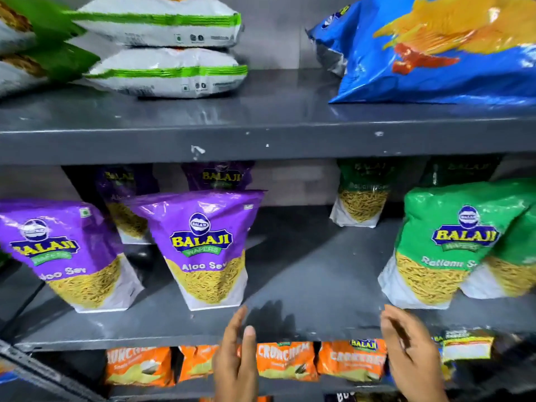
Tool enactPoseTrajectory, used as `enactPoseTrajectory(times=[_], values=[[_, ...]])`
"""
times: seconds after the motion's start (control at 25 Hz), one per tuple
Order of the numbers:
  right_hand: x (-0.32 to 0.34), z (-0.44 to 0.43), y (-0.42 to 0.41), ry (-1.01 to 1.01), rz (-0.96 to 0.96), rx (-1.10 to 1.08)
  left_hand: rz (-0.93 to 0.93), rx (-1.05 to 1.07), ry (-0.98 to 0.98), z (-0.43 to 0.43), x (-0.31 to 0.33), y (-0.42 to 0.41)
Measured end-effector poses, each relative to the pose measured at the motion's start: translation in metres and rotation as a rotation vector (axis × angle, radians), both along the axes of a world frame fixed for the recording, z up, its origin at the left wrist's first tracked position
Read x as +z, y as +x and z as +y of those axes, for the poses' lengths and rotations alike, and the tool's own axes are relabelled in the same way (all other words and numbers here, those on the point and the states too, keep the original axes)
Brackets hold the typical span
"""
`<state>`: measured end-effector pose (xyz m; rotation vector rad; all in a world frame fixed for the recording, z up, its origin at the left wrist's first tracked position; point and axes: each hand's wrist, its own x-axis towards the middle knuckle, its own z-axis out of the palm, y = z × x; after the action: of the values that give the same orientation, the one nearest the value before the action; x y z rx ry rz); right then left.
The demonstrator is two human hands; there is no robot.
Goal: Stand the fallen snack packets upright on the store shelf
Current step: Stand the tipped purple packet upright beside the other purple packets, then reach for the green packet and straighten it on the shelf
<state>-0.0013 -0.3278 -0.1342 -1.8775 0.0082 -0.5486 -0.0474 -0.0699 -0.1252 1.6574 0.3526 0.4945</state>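
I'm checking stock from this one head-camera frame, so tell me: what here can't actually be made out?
- Head view: rear purple packet, top hidden by the upper shelf's front lip.
- Rear green packet: label dim, unreadable.
- Blue bag: cut off by the top and right edges, blurred.
- Orange packets: partly covered by left hand and right hand; small print blurred.
- Bottom-edge packets: cropped, unidentifiable.

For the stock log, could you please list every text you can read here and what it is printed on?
"BALAJI WAFERS", "Aloo Sev": middle purple packet.
"BALAJI": front green packet; the name below is cut off.
"CRUNCHEM": orange packet.
White packets' small print: too blurred.
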Motion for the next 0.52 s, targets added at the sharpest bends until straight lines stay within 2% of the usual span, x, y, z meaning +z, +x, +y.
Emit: enactPoseTrajectory(times=[0.12, 0.2, 0.32, 0.52], values=[[-0.006, -0.077, 0.002, 0.126, 0.054, -0.246, 0.085, -0.276, 0.033, -0.059, 0.007, 0.033], [-0.005, -0.11, 0.015, 0.098, 0.098, -0.281, 0.142, -0.454, 0.072, -0.101, 0.016, 0.059], [-0.002, -0.135, 0.039, -0.059, 0.179, -0.179, 0.186, -0.601, 0.101, -0.164, 0.025, 0.095], [0.015, -0.14, 0.068, -0.118, 0.191, 0.029, 0.142, -0.594, 0.142, -0.214, 0.016, 0.119]])
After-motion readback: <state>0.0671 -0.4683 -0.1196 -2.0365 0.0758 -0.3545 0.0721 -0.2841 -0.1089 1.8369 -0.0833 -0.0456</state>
